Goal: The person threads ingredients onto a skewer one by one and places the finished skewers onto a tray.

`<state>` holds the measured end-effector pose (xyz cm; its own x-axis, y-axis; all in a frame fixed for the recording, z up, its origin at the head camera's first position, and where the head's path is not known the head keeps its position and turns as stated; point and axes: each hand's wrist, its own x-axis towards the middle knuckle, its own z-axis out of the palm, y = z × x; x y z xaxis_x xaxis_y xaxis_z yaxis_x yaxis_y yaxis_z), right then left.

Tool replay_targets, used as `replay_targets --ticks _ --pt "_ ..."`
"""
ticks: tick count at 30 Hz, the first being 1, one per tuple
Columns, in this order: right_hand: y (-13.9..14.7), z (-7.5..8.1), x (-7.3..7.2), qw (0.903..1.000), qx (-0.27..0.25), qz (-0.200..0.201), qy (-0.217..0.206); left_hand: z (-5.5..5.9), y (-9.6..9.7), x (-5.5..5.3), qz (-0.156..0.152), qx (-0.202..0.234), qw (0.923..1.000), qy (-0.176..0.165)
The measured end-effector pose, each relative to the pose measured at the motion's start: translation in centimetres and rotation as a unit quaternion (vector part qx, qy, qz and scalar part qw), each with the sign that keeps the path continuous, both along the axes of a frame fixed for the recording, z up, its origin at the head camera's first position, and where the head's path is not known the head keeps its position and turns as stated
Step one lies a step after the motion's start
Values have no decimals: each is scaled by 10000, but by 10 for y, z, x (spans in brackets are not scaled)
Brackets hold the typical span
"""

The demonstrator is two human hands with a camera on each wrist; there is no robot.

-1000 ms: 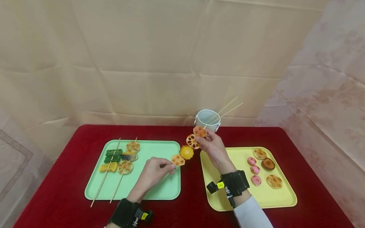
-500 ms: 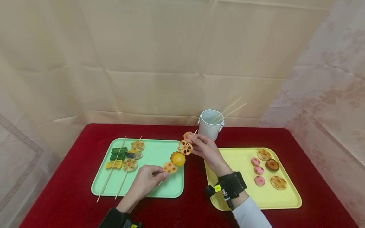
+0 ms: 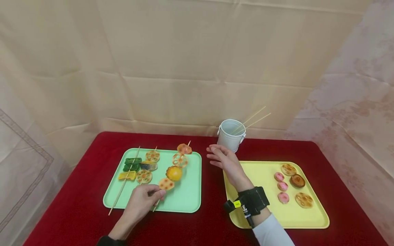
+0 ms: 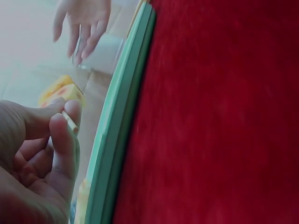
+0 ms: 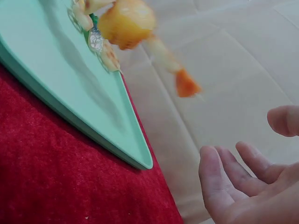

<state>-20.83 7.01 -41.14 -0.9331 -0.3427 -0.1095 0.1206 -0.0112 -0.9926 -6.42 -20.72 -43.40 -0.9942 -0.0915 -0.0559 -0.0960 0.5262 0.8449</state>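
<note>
Looks like a staged recording corner, lab-style; can't tell what building.
Creased beige cloth [image 3: 184,68] hangs as backdrop, floral cloth [image 3: 354,119] on the right, border-patterned cloth [image 3: 21,133] on the left. Red cloth [image 3: 212,191] covers the work surface. Wrist camera [image 3: 229,206] strapped to the person. Green tray [image 3: 184,205], yellow tray [image 3: 295,218], white bucket [image 3: 227,141] and food skewer [image 3: 174,173] give a kitchen-ish touch; fabric surround and camera say set.

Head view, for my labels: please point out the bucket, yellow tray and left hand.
Bucket [image 3: 230,140]: head view, outer wall.
Yellow tray [image 3: 260,176]: head view, bare surface.
Left hand [image 3: 140,201]: head view, back of the hand.
</note>
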Motion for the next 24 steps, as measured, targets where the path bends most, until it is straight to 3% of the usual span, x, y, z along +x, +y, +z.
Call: replay_targets --ticks 7,14,19,24 --pt "3 -1 -1 9999 -9 -84 91 -4 -12 8 368 -201 9991 -70" --pt "3 0 -1 9999 65 -109 107 -4 -12 6 626 -591 9962 -136" --pt "2 2 1 9997 169 -35 150 -2 -13 4 600 -633 9960 -216" --pt "2 1 0 9996 202 -22 181 -1 -12 2 494 -280 9978 -330"
